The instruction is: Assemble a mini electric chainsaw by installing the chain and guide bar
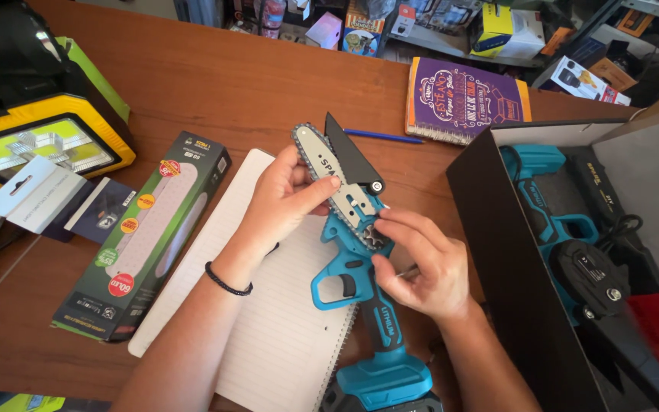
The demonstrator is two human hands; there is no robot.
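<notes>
The brown wooden table (215,84) carries everything here; on its right side stands an open black cardboard box (509,267) with a second teal power tool (547,206) lying inside, and on the left lie a yellow and black work lamp (36,130) and a long green and black lamp carton (143,236); a white lined spiral notepad (284,343) sits under the work, a purple spiral notebook (463,99) lies further back, and a thin blue pen (383,136) lies just in front of it; above the notepad the teal cordless mini chainsaw (360,305) is held tilted, handle toward the person and grey guide bar (322,168) pointing away, with its black blade guard (352,156) swung open beside the bar; the left hand (284,198) is curled around the bar, thumb and fingers pinching the saw chain (306,156) against its edge; the right hand (421,263) is half closed, fingertips resting on the exposed drive sprocket (373,235), with a thin metal tool seemingly tucked under its palm, though that is hard to make out; by my judgement the careful way is to keep the links seated in the bar groove with the left pinch while the right fingertips settle the loop onto the sprocket teeth, keeping skin on the side plates, off the cutters.
</notes>
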